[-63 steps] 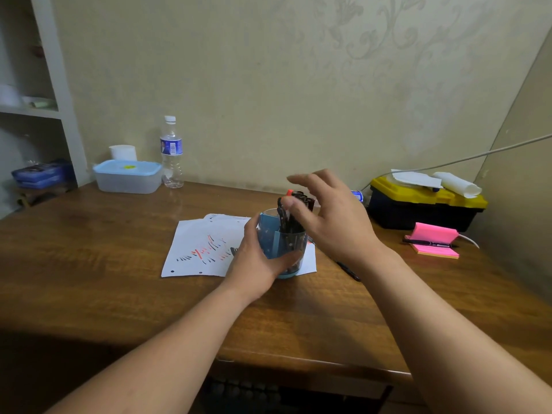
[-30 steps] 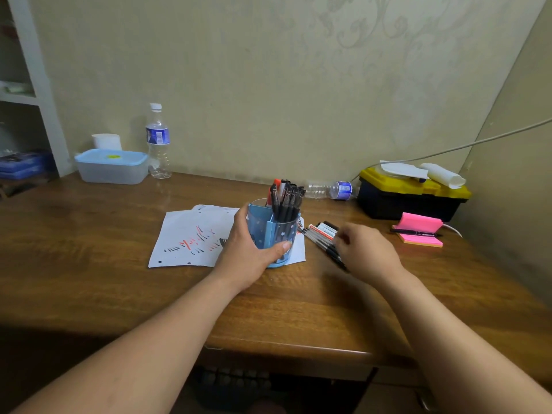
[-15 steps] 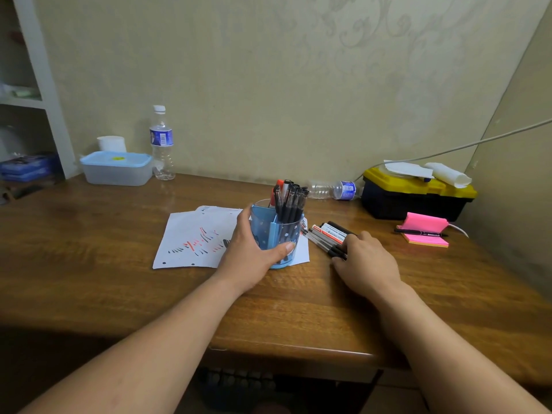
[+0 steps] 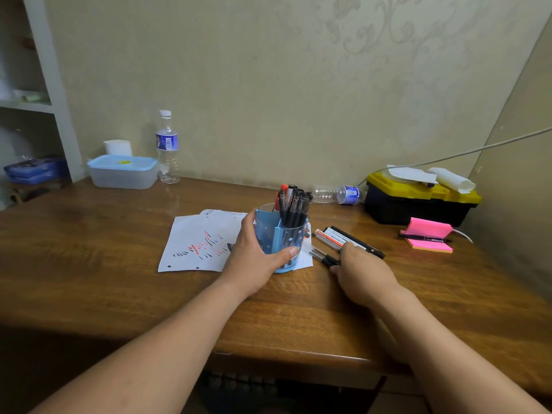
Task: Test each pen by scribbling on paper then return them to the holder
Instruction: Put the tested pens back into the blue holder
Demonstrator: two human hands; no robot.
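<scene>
Head view. The left hand (image 4: pixel 254 258) wraps its grip round the blue holder (image 4: pixel 282 237), which stands on the near right corner of the scribbled paper (image 4: pixel 197 243), mid-tabletop (image 4: pixel 89 264). The right hand (image 4: pixel 364 273) lies over the loose pens (image 4: pixel 343 239) just right of the holder; whether its grip pinches one cannot be told. These pens look light, stiff and apt to roll, so each is best taken mid-barrel.

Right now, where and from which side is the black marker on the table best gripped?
Probably pinch the black marker mid-barrel from above, coming in from its right: it lies flat and outermost of the loose pens, with bare table on that side.
</scene>
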